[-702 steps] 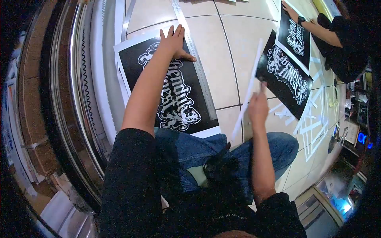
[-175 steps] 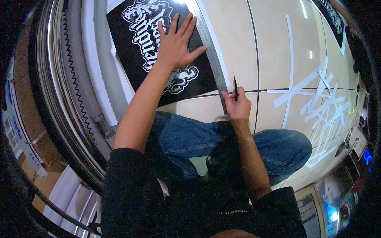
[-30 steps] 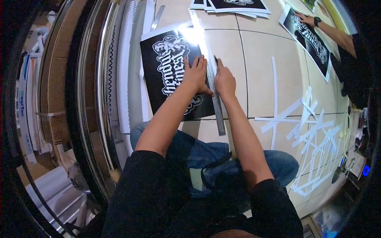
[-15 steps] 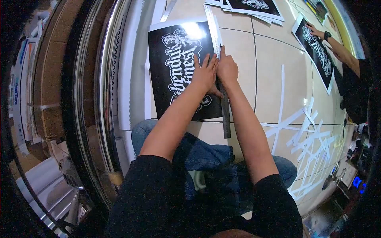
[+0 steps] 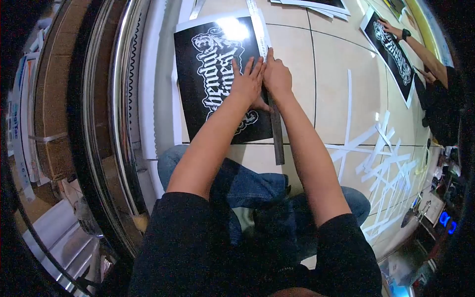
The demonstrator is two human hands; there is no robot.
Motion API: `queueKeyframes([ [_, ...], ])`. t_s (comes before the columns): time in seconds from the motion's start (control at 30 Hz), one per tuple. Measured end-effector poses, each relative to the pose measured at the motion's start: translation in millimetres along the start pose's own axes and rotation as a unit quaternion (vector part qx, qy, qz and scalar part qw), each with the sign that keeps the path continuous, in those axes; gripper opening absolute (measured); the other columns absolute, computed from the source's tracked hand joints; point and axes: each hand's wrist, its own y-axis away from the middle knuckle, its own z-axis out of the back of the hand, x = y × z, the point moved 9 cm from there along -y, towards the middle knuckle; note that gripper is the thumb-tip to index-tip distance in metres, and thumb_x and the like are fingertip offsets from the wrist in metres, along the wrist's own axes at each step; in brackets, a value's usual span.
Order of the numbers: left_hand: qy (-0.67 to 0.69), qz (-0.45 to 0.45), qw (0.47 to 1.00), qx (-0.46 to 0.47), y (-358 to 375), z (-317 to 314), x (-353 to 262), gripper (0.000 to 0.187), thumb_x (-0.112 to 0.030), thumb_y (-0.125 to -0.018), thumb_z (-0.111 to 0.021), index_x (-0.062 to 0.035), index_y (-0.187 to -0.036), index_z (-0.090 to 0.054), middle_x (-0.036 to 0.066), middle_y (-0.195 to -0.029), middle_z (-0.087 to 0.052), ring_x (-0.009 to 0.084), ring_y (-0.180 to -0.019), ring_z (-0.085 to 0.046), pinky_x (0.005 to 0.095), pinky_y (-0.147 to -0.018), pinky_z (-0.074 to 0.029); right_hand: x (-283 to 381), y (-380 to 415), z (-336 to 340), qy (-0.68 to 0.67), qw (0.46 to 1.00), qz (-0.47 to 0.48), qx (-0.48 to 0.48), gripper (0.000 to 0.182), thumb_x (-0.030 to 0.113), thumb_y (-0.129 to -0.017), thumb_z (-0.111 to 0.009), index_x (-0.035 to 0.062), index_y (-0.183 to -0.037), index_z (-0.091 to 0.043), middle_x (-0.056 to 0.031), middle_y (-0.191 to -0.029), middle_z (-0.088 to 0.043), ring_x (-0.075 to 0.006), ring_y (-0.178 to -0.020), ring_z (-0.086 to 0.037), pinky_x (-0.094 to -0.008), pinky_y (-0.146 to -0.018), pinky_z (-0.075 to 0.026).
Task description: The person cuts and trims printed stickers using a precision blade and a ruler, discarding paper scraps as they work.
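A black printed sheet [image 5: 192, 89] with white gothic lettering and a white margin lies on the tiled floor before my crossed legs. Along its right side runs a long metal ruler [image 5: 278, 146], bright at the far end and dark at the near end. My left hand [image 5: 246, 90] is spread flat over the print, its fingertips and thumb reaching the ruler. Right beside it, my right hand [image 5: 278, 78] is closed at the ruler's edge, index finger pointing forward. Whatever it grips is hidden by the fingers.
Cut white paper strips [image 5: 391, 163] lie scattered on the right. Another person's hand [image 5: 392, 30] rests on a similar print [image 5: 391, 52]. More printed sheets [image 5: 321, 6] are stacked at the back. Metal rollers [image 5: 121, 109] and a cardboard box [image 5: 53, 99] stand on the left.
The view has shifted slightly, so the sheet, ruler and both hands appear a little higher and further left. My hands keep about the same place on them. The other person's second hand now shows.
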Motion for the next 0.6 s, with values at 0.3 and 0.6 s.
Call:
queueKeyframes([
  [0.3, 0.016, 0.001, 0.999, -0.028, -4, -4, 2, 0.139, -0.077, -0.055, -0.076, -0.0041, -0.158, -0.018, 0.009, -0.167, -0.014, 0.0296, -0.153, -0.013, 0.0755, -0.113, -0.001, -9, 45, -1, 0.009, 1.0, 0.011, 0.0, 0.057, 0.018, -0.096, -0.049, 0.004, -0.15, -0.037, -0.0247, -0.095, -0.065, -0.0404, -0.077, -0.07, -0.0471, -0.066, -0.058],
  [0.6, 0.011, 0.012, 1.0, -0.017, -9, -9, 2, 0.146, -0.081, -0.049, -0.074, -0.0037, -0.158, -0.014, 0.011, -0.167, -0.011, 0.0321, -0.153, -0.011, 0.0786, -0.109, 0.001, -23, 123, -4, 0.02, 0.999, -0.007, 0.024, 0.059, 0.01, -0.094, -0.049, 0.004, -0.151, -0.034, -0.0222, -0.093, -0.064, -0.0392, -0.07, -0.069, -0.0474, -0.061, -0.058],
])
